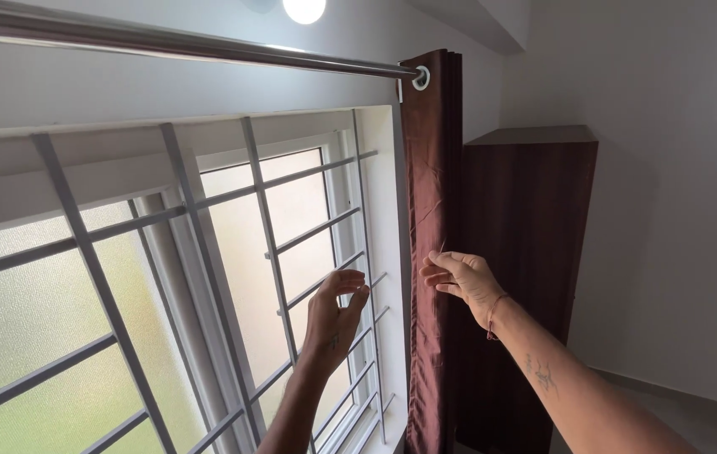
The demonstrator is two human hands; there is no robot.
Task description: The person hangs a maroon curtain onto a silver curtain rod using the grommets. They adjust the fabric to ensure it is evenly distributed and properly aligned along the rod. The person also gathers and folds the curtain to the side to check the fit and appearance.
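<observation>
the bunched curtain point(431, 252), hung from the rod point(182, 42), is touched at its edge by the right hand point(463, 282), fingers loosely together; the left hand point(333, 319), fingers apart, is raised before the window grille point(266, 219). a firm pinch on the edge seems called for.

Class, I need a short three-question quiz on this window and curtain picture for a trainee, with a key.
1. True or false: the curtain is spread across the whole window.
2. Which hand touches the curtain? A. left hand B. right hand
3. Fill in: the curtain hangs from a metal ____.

Key: 1 false, it is bunched at the right end. 2 B, with its fingertips on the fabric. 3 rod.
</observation>
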